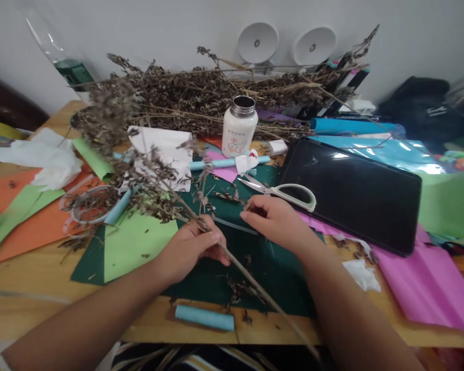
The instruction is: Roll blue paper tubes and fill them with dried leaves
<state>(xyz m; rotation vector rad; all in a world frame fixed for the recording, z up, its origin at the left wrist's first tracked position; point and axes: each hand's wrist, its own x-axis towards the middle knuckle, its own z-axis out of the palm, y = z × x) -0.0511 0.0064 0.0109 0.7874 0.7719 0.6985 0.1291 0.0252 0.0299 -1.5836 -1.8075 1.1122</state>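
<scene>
A long dried plant stem [251, 278] slants across the middle, its brown leafy top at the upper left and its bare end near the table's front edge. My left hand [197, 245] is closed round this stem partway along. To its right, my right hand [272, 219] is held in a pinch, fingers curled and thumb against them; whatever is between the fingertips is too small to make out. Just beyond the right hand, white-handled scissors [294, 196] lie with blades pointing left. Dark leaf crumbs are scattered on the green cutting mat [282, 278] beneath both hands.
A heap of dried plants [170, 98] lines the wall. An uncapped white bottle [239, 126] stands before it. A black tablet [351, 190] lies right, over pink paper [433, 283]. A rolled blue paper tube [204, 318] rests near the front edge; tape rolls [90, 205] lie left.
</scene>
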